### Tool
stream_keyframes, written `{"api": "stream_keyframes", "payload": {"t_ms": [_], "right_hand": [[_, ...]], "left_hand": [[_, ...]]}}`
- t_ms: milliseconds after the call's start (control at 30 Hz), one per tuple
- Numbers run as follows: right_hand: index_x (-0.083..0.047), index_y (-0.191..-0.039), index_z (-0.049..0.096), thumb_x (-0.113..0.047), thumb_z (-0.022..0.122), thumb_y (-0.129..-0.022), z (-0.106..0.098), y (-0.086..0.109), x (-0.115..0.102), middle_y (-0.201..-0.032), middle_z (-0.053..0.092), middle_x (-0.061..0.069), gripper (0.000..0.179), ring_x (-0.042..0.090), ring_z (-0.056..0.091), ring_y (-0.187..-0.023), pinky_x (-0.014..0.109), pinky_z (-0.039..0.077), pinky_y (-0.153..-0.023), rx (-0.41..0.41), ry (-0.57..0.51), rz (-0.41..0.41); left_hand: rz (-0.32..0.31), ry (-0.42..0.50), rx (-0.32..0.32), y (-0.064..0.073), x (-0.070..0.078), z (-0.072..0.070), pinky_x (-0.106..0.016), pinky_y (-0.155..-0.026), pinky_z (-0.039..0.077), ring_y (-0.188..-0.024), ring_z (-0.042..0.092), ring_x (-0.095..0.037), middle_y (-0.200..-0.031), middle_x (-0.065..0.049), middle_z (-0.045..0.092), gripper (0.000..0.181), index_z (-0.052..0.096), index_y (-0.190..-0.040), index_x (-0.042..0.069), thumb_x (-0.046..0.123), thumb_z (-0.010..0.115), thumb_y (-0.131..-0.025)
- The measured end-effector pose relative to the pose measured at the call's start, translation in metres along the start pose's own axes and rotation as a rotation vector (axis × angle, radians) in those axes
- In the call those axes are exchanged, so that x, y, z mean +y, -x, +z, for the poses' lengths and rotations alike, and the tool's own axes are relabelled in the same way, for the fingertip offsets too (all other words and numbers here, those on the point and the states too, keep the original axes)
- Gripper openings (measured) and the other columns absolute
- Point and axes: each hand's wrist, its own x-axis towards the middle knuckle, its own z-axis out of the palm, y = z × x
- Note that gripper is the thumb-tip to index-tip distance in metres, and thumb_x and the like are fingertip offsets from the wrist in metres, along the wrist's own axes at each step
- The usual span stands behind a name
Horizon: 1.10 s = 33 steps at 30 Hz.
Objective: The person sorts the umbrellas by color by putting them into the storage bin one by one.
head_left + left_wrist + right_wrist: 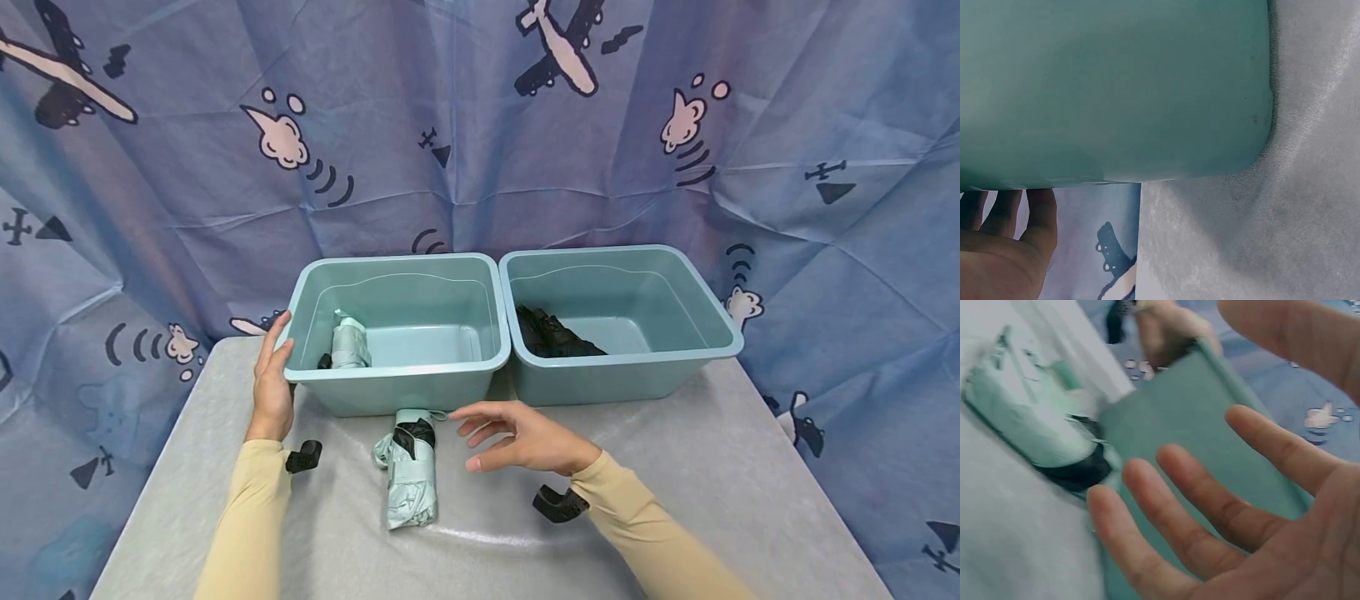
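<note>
A pale green folded umbrella (412, 479) with a dark patch near its top lies on the table in front of the left bin. To its right hovers my right hand (525, 437), fingers spread and slightly bent, holding nothing. The right wrist view shows the umbrella (1035, 419) beyond those fingertips, apart from the palm. My left hand (272, 392) rests against the left side of the left green bin (397, 392), its extended fingers touching the outside near the rim. Inside that bin is another pale green rolled bundle (349, 343), partly hidden by the front wall.
A second green bin (600, 383) stands beside the first on the right, with black folded fabric (555, 335) at its left end. Both stand on a grey-white covered table (480, 558). A blue printed curtain (450, 125) hangs behind.
</note>
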Motion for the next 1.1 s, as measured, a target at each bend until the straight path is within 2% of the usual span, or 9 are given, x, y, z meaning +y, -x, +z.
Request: {"api": "stream_keyframes", "payload": {"t_ms": [133, 267, 400, 567, 733, 900, 967, 1100], "right_hand": [[-0.008, -0.146, 0.054, -0.013, 0.079, -0.09, 0.016, -0.013, 0.019, -0.13, 0.061, 0.013, 0.062, 0.038, 0.06, -0.117, 0.038, 0.053, -0.093, 0.015, -0.012, 0.025], [-0.009, -0.146, 0.054, -0.012, 0.08, -0.089, 0.028, -0.025, 0.034, -0.133, 0.056, 0.021, 0.063, 0.046, 0.058, -0.118, 0.036, 0.055, -0.087, 0.046, -0.044, 0.06], [-0.012, -0.147, 0.054, -0.014, 0.081, -0.088, 0.039, -0.037, 0.044, -0.136, 0.052, 0.025, 0.064, 0.045, 0.058, -0.116, 0.034, 0.054, -0.087, 0.081, -0.046, 0.085], [-0.018, -0.149, 0.052, -0.017, 0.083, -0.086, 0.053, -0.049, 0.049, -0.135, 0.051, 0.021, 0.071, 0.038, 0.059, -0.114, 0.037, 0.051, -0.09, 0.128, -0.007, 0.113], [-0.021, -0.149, 0.052, -0.021, 0.086, -0.083, 0.065, -0.06, 0.05, -0.128, 0.054, 0.011, 0.074, 0.027, 0.059, -0.103, 0.032, 0.05, -0.085, 0.178, 0.109, 0.118], [-0.02, -0.148, 0.054, -0.028, 0.088, -0.081, 0.078, -0.068, 0.049, -0.114, 0.054, 0.006, 0.076, 0.023, 0.052, -0.092, 0.029, 0.044, -0.076, 0.22, 0.233, 0.125], [-0.022, -0.148, 0.055, -0.033, 0.088, -0.08, 0.083, -0.069, 0.048, -0.11, 0.052, 0.007, 0.076, 0.022, 0.049, -0.092, 0.032, 0.044, -0.078, 0.237, 0.283, 0.151], [-0.026, -0.147, 0.056, -0.04, 0.089, -0.078, 0.091, -0.072, 0.045, -0.115, 0.051, 0.009, 0.078, 0.019, 0.046, -0.1, 0.04, 0.045, -0.087, 0.264, 0.401, 0.198]], "left_hand": [[0.002, 0.003, -0.001, 0.0, 0.0, 0.0, -0.047, -0.119, 0.02, -0.147, 0.027, -0.025, -0.165, -0.001, 0.023, 0.051, 0.03, -0.161, 0.023, 0.019, 0.032, -0.111], [-0.001, -0.001, -0.002, 0.0, 0.001, 0.0, -0.048, -0.119, 0.02, -0.148, 0.026, -0.024, -0.165, 0.0, 0.023, 0.051, 0.03, -0.161, 0.024, 0.02, 0.032, -0.111], [-0.002, -0.011, -0.001, 0.0, 0.001, 0.0, -0.048, -0.119, 0.019, -0.148, 0.026, -0.025, -0.166, -0.001, 0.022, 0.051, 0.03, -0.161, 0.024, 0.021, 0.032, -0.111], [0.003, -0.016, -0.004, 0.0, 0.0, -0.001, -0.049, -0.118, 0.02, -0.148, 0.026, -0.026, -0.166, -0.002, 0.022, 0.05, 0.031, -0.161, 0.025, 0.022, 0.033, -0.111], [0.004, -0.016, -0.002, 0.001, 0.0, -0.001, -0.05, -0.118, 0.02, -0.147, 0.026, -0.025, -0.165, -0.002, 0.023, 0.05, 0.032, -0.161, 0.025, 0.021, 0.033, -0.11], [0.016, -0.003, -0.011, 0.0, 0.0, -0.001, -0.049, -0.118, 0.021, -0.147, 0.027, -0.026, -0.165, -0.003, 0.024, 0.051, 0.031, -0.161, 0.023, 0.02, 0.033, -0.11], [0.019, 0.004, -0.01, 0.0, 0.0, -0.001, -0.048, -0.118, 0.021, -0.147, 0.028, -0.026, -0.164, -0.003, 0.025, 0.051, 0.031, -0.161, 0.023, 0.02, 0.033, -0.11], [0.019, 0.015, -0.009, 0.0, 0.0, -0.001, -0.048, -0.118, 0.022, -0.146, 0.029, -0.026, -0.164, -0.003, 0.026, 0.051, 0.03, -0.161, 0.022, 0.019, 0.032, -0.11]]}}
